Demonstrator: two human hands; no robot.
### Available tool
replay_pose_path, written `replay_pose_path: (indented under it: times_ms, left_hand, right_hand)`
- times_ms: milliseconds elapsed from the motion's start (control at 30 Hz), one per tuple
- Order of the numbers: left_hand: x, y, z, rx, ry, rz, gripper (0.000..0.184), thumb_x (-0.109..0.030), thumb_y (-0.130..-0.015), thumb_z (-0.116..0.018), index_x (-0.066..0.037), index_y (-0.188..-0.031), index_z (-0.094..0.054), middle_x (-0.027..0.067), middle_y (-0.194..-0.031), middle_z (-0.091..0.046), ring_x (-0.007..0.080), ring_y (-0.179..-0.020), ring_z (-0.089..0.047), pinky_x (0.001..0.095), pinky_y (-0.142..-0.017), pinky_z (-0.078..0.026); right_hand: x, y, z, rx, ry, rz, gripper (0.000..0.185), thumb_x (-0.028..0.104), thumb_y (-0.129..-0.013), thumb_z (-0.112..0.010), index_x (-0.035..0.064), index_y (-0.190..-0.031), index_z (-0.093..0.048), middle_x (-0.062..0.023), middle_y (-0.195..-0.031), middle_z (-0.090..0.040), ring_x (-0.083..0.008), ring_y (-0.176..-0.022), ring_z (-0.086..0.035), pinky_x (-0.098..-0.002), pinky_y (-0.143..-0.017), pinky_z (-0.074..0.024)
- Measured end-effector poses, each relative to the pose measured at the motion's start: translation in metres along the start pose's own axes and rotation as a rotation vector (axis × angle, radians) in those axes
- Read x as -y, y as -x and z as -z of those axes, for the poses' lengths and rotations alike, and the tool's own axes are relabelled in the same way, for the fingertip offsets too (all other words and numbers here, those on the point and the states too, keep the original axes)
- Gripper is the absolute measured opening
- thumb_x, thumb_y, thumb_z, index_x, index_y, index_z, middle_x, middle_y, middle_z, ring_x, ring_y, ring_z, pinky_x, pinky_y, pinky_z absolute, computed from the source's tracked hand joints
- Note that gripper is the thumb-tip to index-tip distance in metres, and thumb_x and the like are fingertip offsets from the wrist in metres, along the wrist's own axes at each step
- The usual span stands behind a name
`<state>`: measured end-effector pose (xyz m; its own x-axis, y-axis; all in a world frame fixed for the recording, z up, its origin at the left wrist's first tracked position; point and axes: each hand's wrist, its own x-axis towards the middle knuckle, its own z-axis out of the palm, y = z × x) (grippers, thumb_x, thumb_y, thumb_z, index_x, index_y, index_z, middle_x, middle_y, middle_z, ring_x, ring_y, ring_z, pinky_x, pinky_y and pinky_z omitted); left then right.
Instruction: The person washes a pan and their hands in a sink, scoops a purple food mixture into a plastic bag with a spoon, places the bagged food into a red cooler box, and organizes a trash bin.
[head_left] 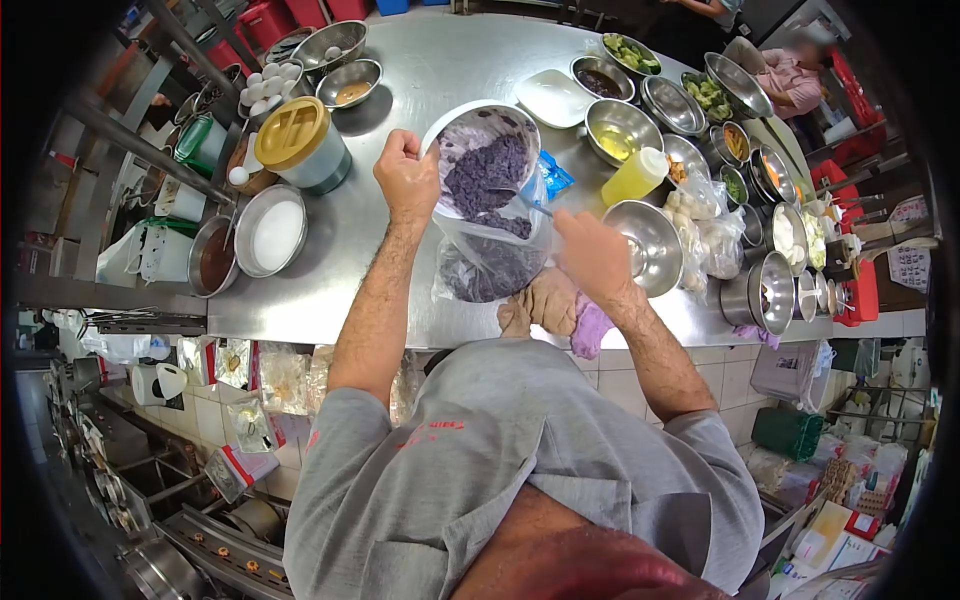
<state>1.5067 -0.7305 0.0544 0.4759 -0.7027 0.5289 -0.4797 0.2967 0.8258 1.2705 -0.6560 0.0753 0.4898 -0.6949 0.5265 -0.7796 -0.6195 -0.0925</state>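
Note:
My left hand (408,172) is closed on the left rim of a white tub (436,124), which is tilted so that its inside shows. Purple mash (485,175) fills part of the tub. In my right hand (592,255) is the handle of a metal spoon (533,204), whose head rests in the mash. A clear plastic bag (490,262) with more purple mash lies just below the tub, close to my body. A blue packet (553,176) is right of the tub, and brown and purple cloths (545,305) lie at the near edge.
On the left of the steel table (410,70) are a yellow-lidded container (293,133), eggs (268,88) and a bowl of white powder (276,233). To the right are a yellow bottle (634,176), an empty bowl (650,250) and several food bowls. A person (790,78) is at the back right.

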Motion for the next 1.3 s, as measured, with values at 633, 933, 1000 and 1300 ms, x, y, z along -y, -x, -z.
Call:
replay_pose_path:
  times_ms: [633,933,1000,1300]
  left_hand:
    - [0.035,-0.006,-0.010,-0.147,0.201,0.254,0.028,-0.002,-0.064,-0.068,-0.006,-0.062,-0.040,-0.0025,-0.058,-0.036,0.0096,-0.053,-0.033,0.0261,-0.048,-0.031]
    - [0.050,-0.005,0.001,-0.074,0.891,0.794,0.026,0.010,-0.063,-0.061,0.003,-0.084,-0.048,0.0135,-0.083,-0.056,0.0234,-0.070,-0.058,0.0351,-0.065,-0.049]
    - [0.053,-0.003,0.007,-0.056,0.875,0.849,0.028,0.010,-0.064,-0.059,0.005,-0.089,-0.048,0.0162,-0.088,-0.057,0.0266,-0.074,-0.060,0.0374,-0.069,-0.051]
    - [0.070,-0.048,0.012,-0.035,0.867,0.907,0.022,0.009,-0.065,-0.059,0.004,-0.085,-0.052,0.0145,-0.080,-0.058,0.0200,-0.056,-0.058,0.0270,-0.039,-0.039]
  right_hand:
    - [-0.018,0.011,-0.009,0.263,-0.113,-0.057,0.007,0.008,-0.076,-0.053,0.0081,-0.082,-0.056,-0.0106,-0.070,-0.054,-0.0296,-0.064,-0.057,-0.0396,-0.053,-0.0459]
    - [-0.037,0.009,-0.045,0.319,-0.244,-0.165,0.021,0.013,-0.072,-0.060,0.0038,-0.090,-0.058,-0.0128,-0.087,-0.060,-0.0291,-0.075,-0.060,-0.0377,-0.065,-0.0474]
    - [-0.032,0.011,-0.039,0.187,-0.387,-0.191,0.012,0.013,-0.078,-0.058,0.0036,-0.086,-0.058,-0.0151,-0.078,-0.063,-0.0303,-0.067,-0.061,-0.0387,-0.059,-0.0469]
    - [-0.012,0.006,-0.033,0.310,-0.841,-0.684,0.032,0.014,-0.071,-0.070,0.0025,-0.098,-0.057,-0.0103,-0.083,-0.061,-0.0161,-0.077,-0.059,-0.0301,-0.072,-0.0473]
